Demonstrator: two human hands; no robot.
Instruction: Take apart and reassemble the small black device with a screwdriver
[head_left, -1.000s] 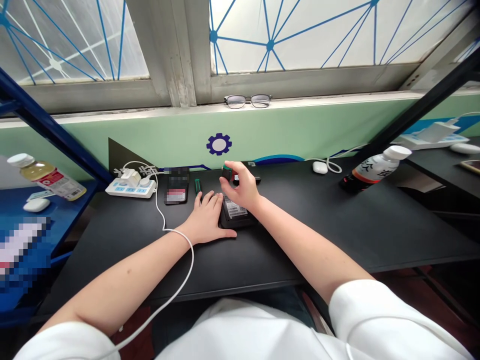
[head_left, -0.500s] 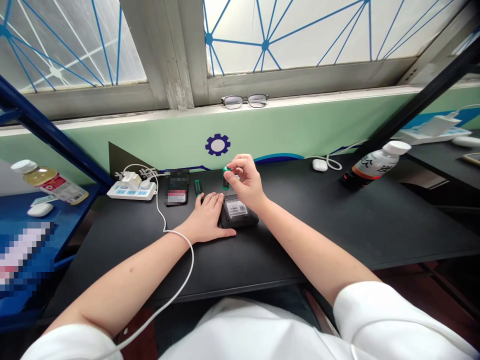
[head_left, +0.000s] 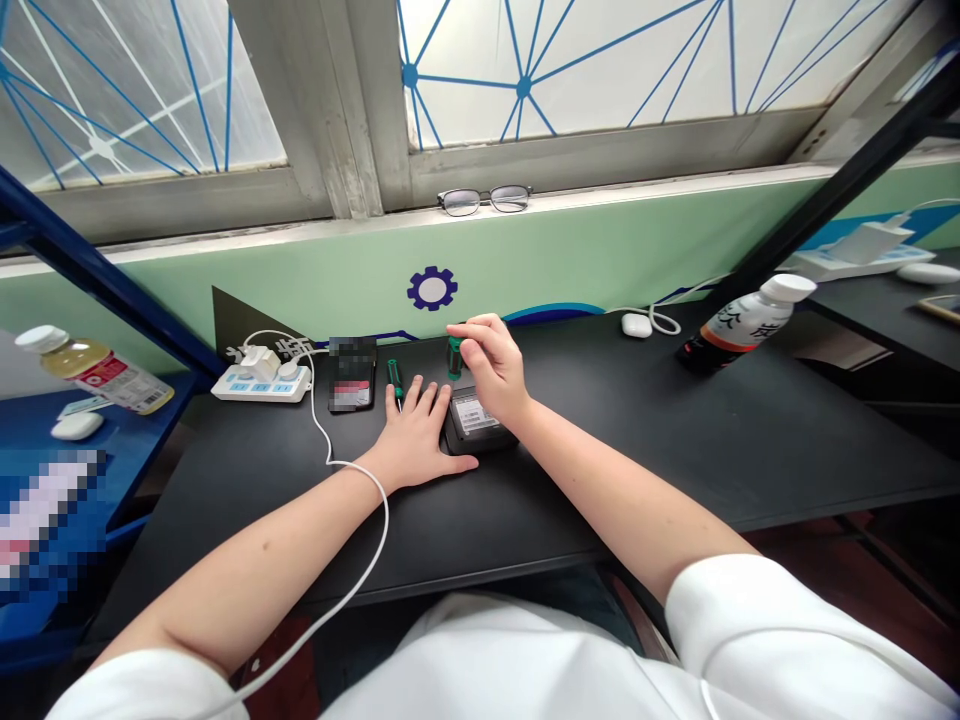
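My right hand [head_left: 495,365] is closed about a screwdriver with a green and black handle [head_left: 454,357], held upright at the far left corner of a black box-like device [head_left: 484,440]. Its fingers reach over the handle's top and the thumb is against its side; the tip is hidden. The device lies flat with a white printed label [head_left: 474,412] facing up. My left hand [head_left: 416,440] rests spread along the device's left edge, thumb along its near side. Just beyond those fingers lies a second green screwdriver [head_left: 395,375], its shaft partly covered.
A dark phone-like object [head_left: 352,375] and a white power strip [head_left: 259,380] stand to the left. A white cable [head_left: 384,530] crosses my left forearm. At the right are a white earbud case [head_left: 636,325] and a bottle [head_left: 742,325]. Glasses [head_left: 486,200] lie on the sill.
My right fingers have shifted on the screwdriver, now stretched over its top. The left fingers have spread wider, uncovering some of the second screwdriver's shaft. The view has shifted slightly.
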